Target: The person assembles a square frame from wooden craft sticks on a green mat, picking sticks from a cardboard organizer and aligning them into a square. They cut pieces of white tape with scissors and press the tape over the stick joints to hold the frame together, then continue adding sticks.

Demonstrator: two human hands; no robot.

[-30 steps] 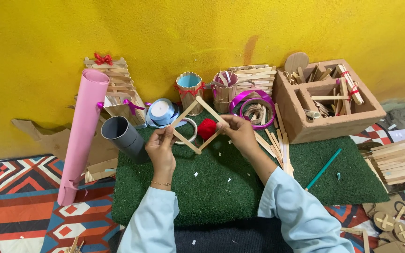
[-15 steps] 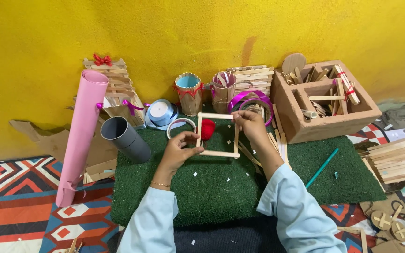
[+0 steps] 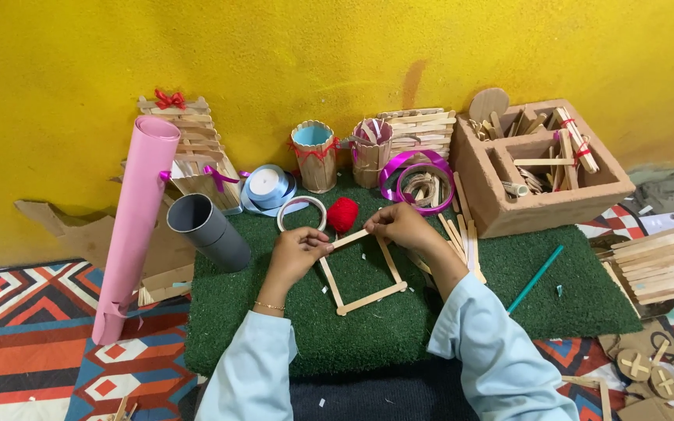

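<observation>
We are pinching a square frame of flat wooden craft sticks (image 3: 362, 270), lying on the fuzzy green turf mat (image 3: 368, 335). Our left hand (image 3: 294, 253) is gripping its far-left corner, our right hand (image 3: 399, 226) its far-right corner. Just beyond, a fluffy red pompom (image 3: 342, 214) is sitting beside a white ring (image 3: 301, 213); farther right, a rough brown box (image 3: 544, 168) is holding loose sticks.

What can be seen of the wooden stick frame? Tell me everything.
The stick frame is a four-sided outline of flat, pale wooden craft sticks joined at the corners, open in the middle. It lies roughly flat and skewed on the green mat. The left hand pinches its near-left corner; the right hand grips its top corner beside a red pom-pom.
</observation>
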